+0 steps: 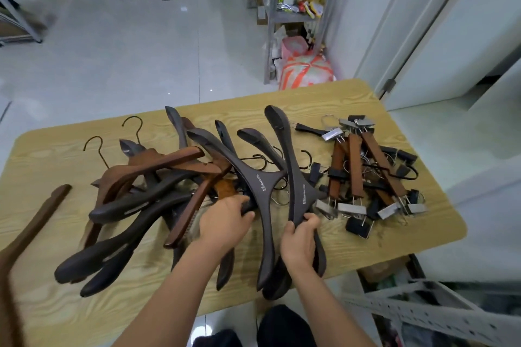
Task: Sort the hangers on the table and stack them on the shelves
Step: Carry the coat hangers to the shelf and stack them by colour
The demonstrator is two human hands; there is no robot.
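A heap of dark brown coat hangers [132, 222] and reddish-brown wooden hangers [158, 166] covers the middle of the light wood table [352, 101]. My left hand [225, 222] grips a dark hanger [253, 175] near its middle, in the heap. My right hand [298, 239] grips the lower arm of another dark hanger [284, 138] that reaches toward the far edge. A pile of clip hangers [366, 175] with brown bars and metal clips lies at the right of the table.
A metal shelf unit [284, 17] full of goods stands beyond the table, with a pink and orange bag [307, 67] at its foot. Another grey perforated shelf frame [428, 307] is at lower right. One brown hanger [36, 220] lies at the table's left edge.
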